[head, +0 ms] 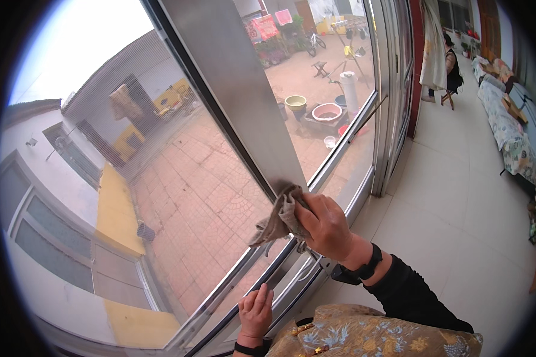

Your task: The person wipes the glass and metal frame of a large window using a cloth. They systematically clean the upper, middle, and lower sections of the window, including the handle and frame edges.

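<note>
My right hand (328, 225) grips a crumpled grey-brown cloth (286, 214). It presses the cloth against the lower end of a wide grey metal post (245, 85) in the window frame. Part of the cloth hangs to the left, in front of the glass. Lower down, my left hand (257, 312) rests its fingertips on the metal bottom rail (279, 272) of the window, with the index finger stretched out. I see nothing held in it. A dark band circles each wrist.
Beyond the glass is a paved courtyard (196, 187) with basins (327, 112) and a bicycle (315, 44). Indoors on the right, a tiled floor (429, 214) runs past a curtain (434, 49) and a seated person (452, 71). A cloth-covered couch or bed (504, 120) lines the far side.
</note>
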Motion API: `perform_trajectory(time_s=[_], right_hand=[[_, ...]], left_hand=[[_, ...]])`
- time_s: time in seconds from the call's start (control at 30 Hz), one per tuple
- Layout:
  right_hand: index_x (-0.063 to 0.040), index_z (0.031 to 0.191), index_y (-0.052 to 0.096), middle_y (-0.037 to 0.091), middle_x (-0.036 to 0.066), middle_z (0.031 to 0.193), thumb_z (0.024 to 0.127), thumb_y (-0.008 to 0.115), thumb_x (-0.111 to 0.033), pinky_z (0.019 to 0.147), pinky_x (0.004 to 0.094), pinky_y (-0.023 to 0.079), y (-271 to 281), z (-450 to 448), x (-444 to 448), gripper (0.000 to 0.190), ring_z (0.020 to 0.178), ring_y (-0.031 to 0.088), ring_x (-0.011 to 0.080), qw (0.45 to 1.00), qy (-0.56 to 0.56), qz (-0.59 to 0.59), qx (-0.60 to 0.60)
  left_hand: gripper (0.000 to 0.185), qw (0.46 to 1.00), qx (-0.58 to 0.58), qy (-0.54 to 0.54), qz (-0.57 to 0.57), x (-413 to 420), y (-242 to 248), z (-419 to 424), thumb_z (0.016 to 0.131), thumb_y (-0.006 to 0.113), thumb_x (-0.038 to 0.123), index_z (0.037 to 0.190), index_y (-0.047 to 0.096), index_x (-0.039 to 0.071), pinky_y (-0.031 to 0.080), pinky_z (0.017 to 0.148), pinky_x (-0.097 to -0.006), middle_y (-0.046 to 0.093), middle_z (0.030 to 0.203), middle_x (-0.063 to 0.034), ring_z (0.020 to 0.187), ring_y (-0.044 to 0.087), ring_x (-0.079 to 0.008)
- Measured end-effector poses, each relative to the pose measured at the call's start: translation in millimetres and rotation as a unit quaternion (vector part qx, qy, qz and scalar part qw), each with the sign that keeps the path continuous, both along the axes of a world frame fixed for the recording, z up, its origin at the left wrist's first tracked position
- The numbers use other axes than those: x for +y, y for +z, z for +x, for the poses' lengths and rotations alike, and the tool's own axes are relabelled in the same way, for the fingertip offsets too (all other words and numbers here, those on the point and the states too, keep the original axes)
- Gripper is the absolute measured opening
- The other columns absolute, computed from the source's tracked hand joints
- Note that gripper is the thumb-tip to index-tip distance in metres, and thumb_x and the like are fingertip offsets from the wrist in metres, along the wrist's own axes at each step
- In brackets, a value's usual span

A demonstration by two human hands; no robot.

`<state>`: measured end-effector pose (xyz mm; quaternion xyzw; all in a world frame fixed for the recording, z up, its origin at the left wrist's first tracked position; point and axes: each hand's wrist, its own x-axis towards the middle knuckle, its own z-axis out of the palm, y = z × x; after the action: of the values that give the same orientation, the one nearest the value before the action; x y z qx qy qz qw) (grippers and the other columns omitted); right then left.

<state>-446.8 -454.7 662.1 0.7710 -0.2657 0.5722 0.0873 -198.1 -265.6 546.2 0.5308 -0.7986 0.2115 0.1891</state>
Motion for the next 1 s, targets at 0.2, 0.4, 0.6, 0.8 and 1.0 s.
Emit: perform_trajectory(time_s=[0.2, 0.4, 0.6, 0.8, 1.0], right_hand=[[-0.001, 0.123, 0.064, 0.061, 0.015, 0.101, 0.080, 0.067, -0.002, 0.072, 0.0429, 0.051, 11.0, -7.1, 1.0, 0.044, 0.084, 0.063, 0.0329, 1.000, 0.005, 0.005, -0.005], [-0.006, 0.128, 0.060, 0.061, 0.014, 0.106, 0.075, 0.069, 0.009, 0.077, 0.0445, 0.054, 126.2, -16.6, -45.0, 0.056, 0.092, 0.065, 0.0377, 0.995, -0.036, -0.083, -0.048], [-0.010, 0.132, 0.058, 0.061, 0.014, 0.106, 0.075, 0.065, 0.012, 0.078, 0.0440, 0.056, 188.1, -12.7, -67.4, 0.061, 0.094, 0.067, 0.0384, 0.986, -0.032, -0.132, -0.098], [-0.006, 0.129, 0.057, 0.056, 0.014, 0.104, 0.075, 0.071, 0.002, 0.078, 0.0451, 0.052, 103.1, -9.7, -48.8, 0.057, 0.093, 0.062, 0.0374, 0.994, -0.008, -0.047, -0.097], [-0.003, 0.126, 0.058, 0.058, 0.015, 0.106, 0.075, 0.070, 0.002, 0.078, 0.0454, 0.053, -20.8, -18.9, -25.7, 0.053, 0.094, 0.062, 0.0381, 0.996, 0.009, 0.064, -0.064]], left_hand=[[0.028, 1.000, 0.014, 0.013, 0.020, 4.9, 4.0, -3.7, 0.084, 0.065, 0.008, 0.111, 0.073, 0.010, 0.043, 0.092, -0.0365, 0.065, 0.135, -0.0036, 0.112, 0.061, -0.0198], [0.028, 0.999, 0.026, 0.008, 0.019, 4.1, 6.1, -4.5, 0.082, 0.066, 0.005, 0.109, 0.073, 0.010, 0.044, 0.092, -0.0379, 0.065, 0.135, -0.0038, 0.112, 0.061, -0.0212], [0.029, 0.999, 0.045, 0.008, 0.022, 4.7, 2.7, -5.2, 0.079, 0.069, 0.002, 0.105, 0.074, 0.010, 0.044, 0.091, -0.0400, 0.067, 0.133, -0.0053, 0.111, 0.062, -0.0239], [0.027, 0.999, 0.046, 0.010, 0.019, 3.8, -0.4, -4.2, 0.079, 0.068, 0.002, 0.104, 0.075, 0.010, 0.044, 0.091, -0.0392, 0.067, 0.133, -0.0046, 0.110, 0.062, -0.0233], [0.026, 0.999, 0.034, 0.015, 0.007, 2.1, -3.0, -4.7, 0.081, 0.067, 0.005, 0.104, 0.075, 0.011, 0.043, 0.090, -0.0371, 0.067, 0.132, -0.0029, 0.109, 0.062, -0.0214]])
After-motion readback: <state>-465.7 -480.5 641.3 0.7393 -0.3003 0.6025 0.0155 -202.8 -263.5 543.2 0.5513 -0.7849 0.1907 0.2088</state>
